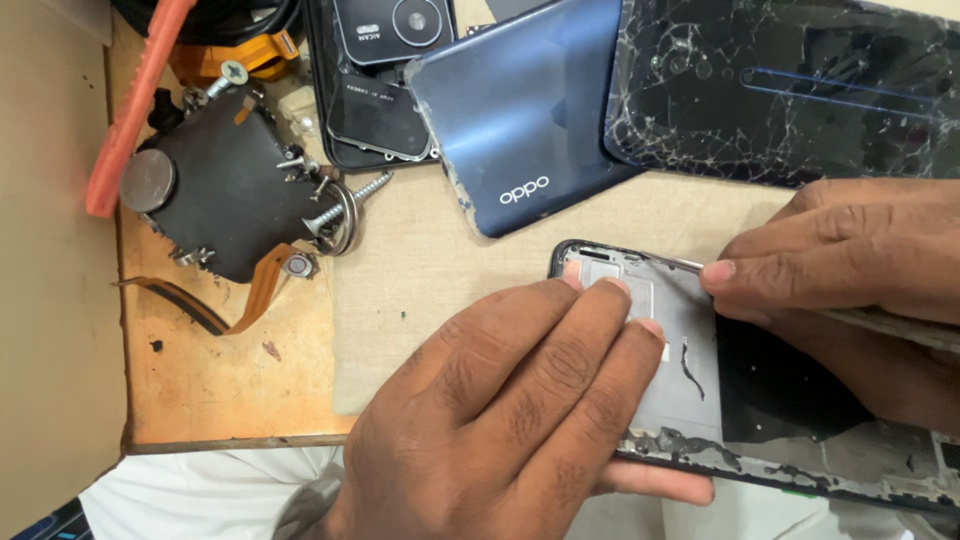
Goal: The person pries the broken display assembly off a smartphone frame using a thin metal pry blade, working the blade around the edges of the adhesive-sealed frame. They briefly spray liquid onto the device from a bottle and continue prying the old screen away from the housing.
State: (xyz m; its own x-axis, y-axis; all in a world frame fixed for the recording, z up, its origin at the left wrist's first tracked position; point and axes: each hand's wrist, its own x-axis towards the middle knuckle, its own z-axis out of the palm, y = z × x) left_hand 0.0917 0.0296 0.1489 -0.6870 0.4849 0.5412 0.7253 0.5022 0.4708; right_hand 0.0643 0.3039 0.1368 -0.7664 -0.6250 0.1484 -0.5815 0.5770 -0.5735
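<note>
An opened phone frame (700,350) with grey inner plate and black edges lies at the lower right. My left hand (520,410) rests flat on its left end, fingers pressing the plate and thumb under the near edge. My right hand (850,260) grips a thin metal tool (880,322), its tip touching the frame's upper edge near my left fingertips. Most of the tool is hidden by my fingers.
A dark blue phone back cover (520,110) and a cracked black glass panel (790,90) lie behind. A black magnetic block with screws (225,190), orange flex ribbon (255,295), an orange-red tool handle (130,110) and another phone part (385,70) sit at the left on a beige cloth (420,290).
</note>
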